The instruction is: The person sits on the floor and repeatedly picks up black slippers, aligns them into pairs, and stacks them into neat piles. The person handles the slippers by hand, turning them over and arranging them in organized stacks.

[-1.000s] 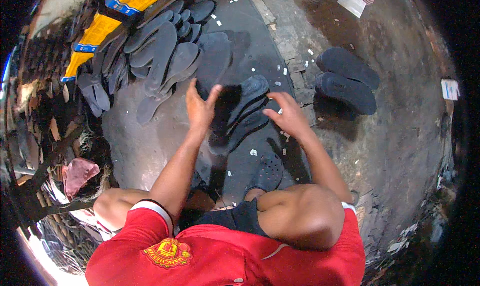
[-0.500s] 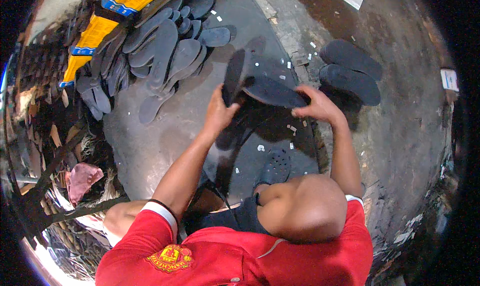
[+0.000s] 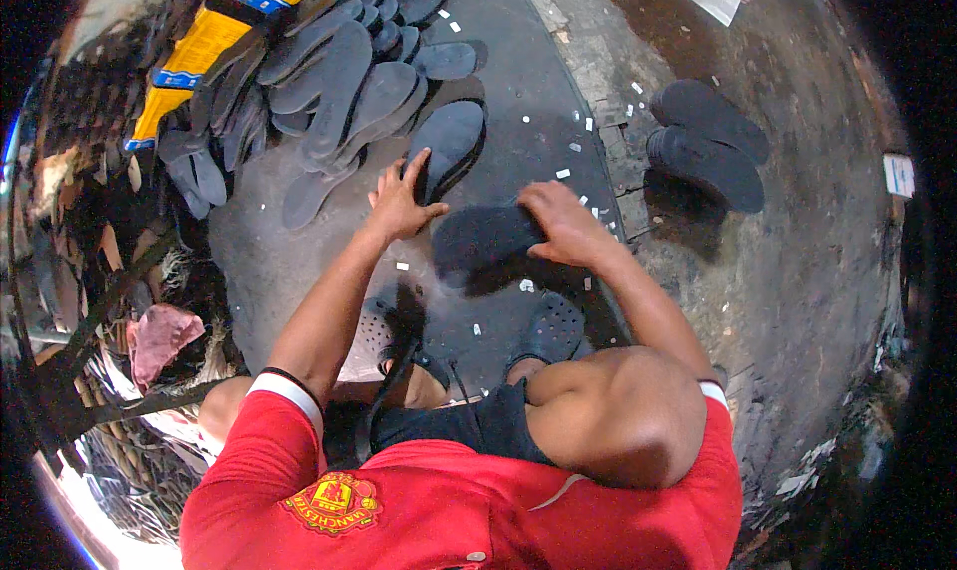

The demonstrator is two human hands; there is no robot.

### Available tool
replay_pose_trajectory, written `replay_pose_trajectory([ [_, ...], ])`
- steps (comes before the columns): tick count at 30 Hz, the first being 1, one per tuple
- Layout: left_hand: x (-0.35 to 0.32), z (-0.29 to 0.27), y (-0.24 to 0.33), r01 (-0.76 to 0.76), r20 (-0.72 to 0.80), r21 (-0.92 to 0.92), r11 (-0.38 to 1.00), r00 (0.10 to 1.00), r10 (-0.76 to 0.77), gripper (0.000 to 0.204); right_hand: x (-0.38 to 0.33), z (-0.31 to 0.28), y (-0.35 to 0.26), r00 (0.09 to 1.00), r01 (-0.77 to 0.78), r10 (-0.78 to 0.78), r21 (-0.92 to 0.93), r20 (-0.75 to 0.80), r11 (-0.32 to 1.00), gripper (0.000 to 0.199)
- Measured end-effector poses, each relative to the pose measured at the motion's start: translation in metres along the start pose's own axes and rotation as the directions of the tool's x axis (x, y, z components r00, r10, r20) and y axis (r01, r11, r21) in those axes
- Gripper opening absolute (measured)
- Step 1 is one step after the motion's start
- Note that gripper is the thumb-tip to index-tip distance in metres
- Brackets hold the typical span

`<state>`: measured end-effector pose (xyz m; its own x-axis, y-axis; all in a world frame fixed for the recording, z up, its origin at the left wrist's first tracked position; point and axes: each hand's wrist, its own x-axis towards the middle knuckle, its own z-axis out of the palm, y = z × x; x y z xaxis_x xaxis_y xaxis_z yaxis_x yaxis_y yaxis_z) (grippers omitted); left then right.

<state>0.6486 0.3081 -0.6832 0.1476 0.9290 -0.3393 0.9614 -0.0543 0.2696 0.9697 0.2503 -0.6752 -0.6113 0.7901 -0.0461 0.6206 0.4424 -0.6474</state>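
A dark grey shoe sole lies beside the pile, its smooth face up. My left hand is at its near end, fingers spread and open, with fingertips touching its edge. Closer to me, my right hand grips one end of a black shoe sole, thumb on the near side and fingers over the far edge. This second sole is held roughly crosswise, its dark textured face up, just right of my left hand. Whether it touches the floor I cannot tell.
A pile of grey soles spreads at the far left, near yellow-and-blue packaging strips. Two black soles lie overlapping at the right. White scraps dot the dark mat. My clog stands close by.
The sole in my left hand has gone from upright to lying flat, and that hand has loosened. My right hand has brought its sole left and nearer, turning its textured face up.
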Motion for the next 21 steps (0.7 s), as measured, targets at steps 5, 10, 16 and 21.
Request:
replay_pose_trajectory([
  [5,0.004,0.022,-0.024,0.033,-0.240,-0.497,0.867,0.955,-0.173,0.098,0.022,0.031,-0.016,0.992,-0.009,0.031,-0.178,0.120,0.984,0.094],
  [10,-0.003,-0.003,0.030,0.075,-0.194,-0.166,0.983,0.975,-0.107,0.066,-0.028,-0.006,-0.024,0.962,-0.256,0.259,-0.035,0.091,0.966,0.065],
  [16,-0.003,0.009,0.048,0.036,-0.258,-0.248,0.968,0.961,-0.102,0.050,-0.055,0.009,-0.002,0.699,-0.614,0.499,-0.071,-0.512,0.786,0.052],
  [21,-0.011,-0.019,0.075,-0.210,-0.354,-0.706,0.676,0.932,-0.080,0.045,-0.039,0.004,-0.004,0.638,-0.598,0.520,0.059,-0.569,0.799,0.060],
])
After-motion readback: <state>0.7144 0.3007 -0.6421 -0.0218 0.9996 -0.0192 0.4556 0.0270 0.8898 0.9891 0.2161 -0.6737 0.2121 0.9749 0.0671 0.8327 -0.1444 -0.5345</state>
